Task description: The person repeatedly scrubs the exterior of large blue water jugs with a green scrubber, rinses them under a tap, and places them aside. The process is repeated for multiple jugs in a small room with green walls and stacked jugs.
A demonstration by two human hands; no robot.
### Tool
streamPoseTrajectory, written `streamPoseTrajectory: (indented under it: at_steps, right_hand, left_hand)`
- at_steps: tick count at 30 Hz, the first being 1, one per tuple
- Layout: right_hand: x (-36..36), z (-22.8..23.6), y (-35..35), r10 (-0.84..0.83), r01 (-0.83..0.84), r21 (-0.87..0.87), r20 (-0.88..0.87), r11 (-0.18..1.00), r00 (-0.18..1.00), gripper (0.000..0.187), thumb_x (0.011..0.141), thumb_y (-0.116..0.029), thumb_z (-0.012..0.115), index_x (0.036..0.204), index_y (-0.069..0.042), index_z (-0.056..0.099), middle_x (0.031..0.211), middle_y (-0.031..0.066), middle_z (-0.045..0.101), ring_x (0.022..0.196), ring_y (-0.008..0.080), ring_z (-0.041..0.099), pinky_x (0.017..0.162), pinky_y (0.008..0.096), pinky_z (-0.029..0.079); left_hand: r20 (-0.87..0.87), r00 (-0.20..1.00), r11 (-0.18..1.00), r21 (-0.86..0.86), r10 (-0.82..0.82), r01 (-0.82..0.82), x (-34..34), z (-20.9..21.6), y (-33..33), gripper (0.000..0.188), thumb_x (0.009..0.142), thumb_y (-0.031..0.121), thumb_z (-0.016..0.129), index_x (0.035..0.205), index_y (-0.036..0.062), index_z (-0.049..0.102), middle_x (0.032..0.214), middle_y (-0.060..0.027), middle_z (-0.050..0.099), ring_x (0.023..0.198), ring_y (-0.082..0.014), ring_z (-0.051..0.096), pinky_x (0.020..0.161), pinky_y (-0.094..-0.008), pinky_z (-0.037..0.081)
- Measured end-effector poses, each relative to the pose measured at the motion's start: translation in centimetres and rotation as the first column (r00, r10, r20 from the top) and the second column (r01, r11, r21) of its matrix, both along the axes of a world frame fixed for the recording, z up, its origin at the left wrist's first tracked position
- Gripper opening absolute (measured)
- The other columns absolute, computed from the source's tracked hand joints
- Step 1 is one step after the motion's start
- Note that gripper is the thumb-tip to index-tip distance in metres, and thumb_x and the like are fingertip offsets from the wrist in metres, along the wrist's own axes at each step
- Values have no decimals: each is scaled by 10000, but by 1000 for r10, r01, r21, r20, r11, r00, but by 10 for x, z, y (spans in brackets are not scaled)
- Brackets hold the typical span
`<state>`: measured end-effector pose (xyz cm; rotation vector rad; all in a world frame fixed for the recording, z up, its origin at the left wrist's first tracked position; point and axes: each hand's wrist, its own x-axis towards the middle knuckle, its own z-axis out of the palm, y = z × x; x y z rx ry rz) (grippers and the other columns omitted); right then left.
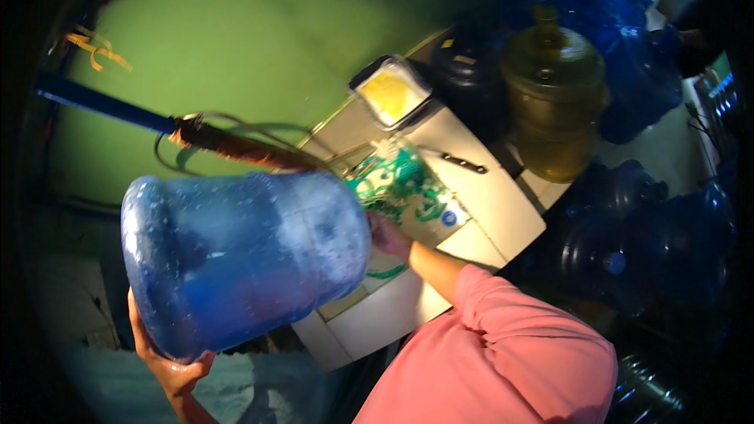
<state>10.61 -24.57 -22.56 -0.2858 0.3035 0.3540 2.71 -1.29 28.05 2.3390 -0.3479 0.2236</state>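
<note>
Water jug point(251, 251), big and blue, lies on its side in the air between the person's two hands, left of the tiled surface point(514, 224) and overlapping its near edge in this view. What matters most in space is that span: from the left grip point(179, 371) the jug reaches up and to the right, and from the right grip point(387, 236) it lies directly to the left. Both hands are at it, one near each end, so neither is clearly nearer.

Its long axis runs across the view, tilted a little, with the right end slightly higher. The broad, rimmed end points left; the rounded end points right, toward the surface. The neck is out of sight.

The left grip is clamped around the lower corner of the rimmed end, fingers up the outside and thumb underneath. The right grip meets the rounded end — its fingers are mostly hidden, so I cannot tell how tightly they close.

Beyond the right grip, green strips point(399, 175), a knife point(465, 162) and a tray point(393, 96) with something yellow in it sit on the surface — a yellowish jug point(554, 102) stands farther off.
</note>
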Motion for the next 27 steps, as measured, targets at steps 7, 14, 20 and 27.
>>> streamPoseTrajectory:
  at_steps: [7, 14, 20, 27]
  right_hand:
    - [-3, -28, 2, 160, -139, 212, -83, 967, 984, 478, 933, -407, 621, 1244, -46, 640, 1250, 145, 669, 1159, 286, 626, 1034, 462, 479]
    - [-7, -38, 21, 183, -156, 195, -130, 968, 974, 430, 921, -373, 632, 1200, -45, 646, 1196, 135, 673, 1105, 271, 632, 999, 442, 488]
    - [-14, -39, 19, 203, -177, 177, -141, 968, 969, 390, 912, -343, 641, 1162, -44, 650, 1149, 127, 676, 1059, 259, 636, 968, 425, 496]
    - [-16, -41, 22, 222, -196, 176, -143, 965, 965, 343, 901, -309, 653, 1118, -43, 656, 1095, 117, 679, 1005, 244, 641, 933, 405, 505]
  left_hand:
    - [22, 998, 996, 54, -67, 66, -7, 18, -9, 1252, 424, 260, 853, 1523, -22, 322, 1368, -151, 530, 1161, -282, 622, 987, -402, 545]
    - [84, 988, 974, 198, -131, 112, -9, 28, -2, 1260, 450, 311, 903, 1515, -34, 324, 1379, -175, 516, 1176, -303, 617, 997, -410, 536]
    - [59, 992, 980, 174, -110, 99, -9, 30, 4, 1300, 438, 439, 881, 1523, -24, 335, 1401, -174, 501, 1218, -307, 587, 1012, -426, 523]
    - [62, 987, 964, 235, -146, 127, -9, 37, 3, 1286, 435, 341, 900, 1520, -31, 317, 1398, -192, 499, 1214, -323, 600, 1028, -431, 525]
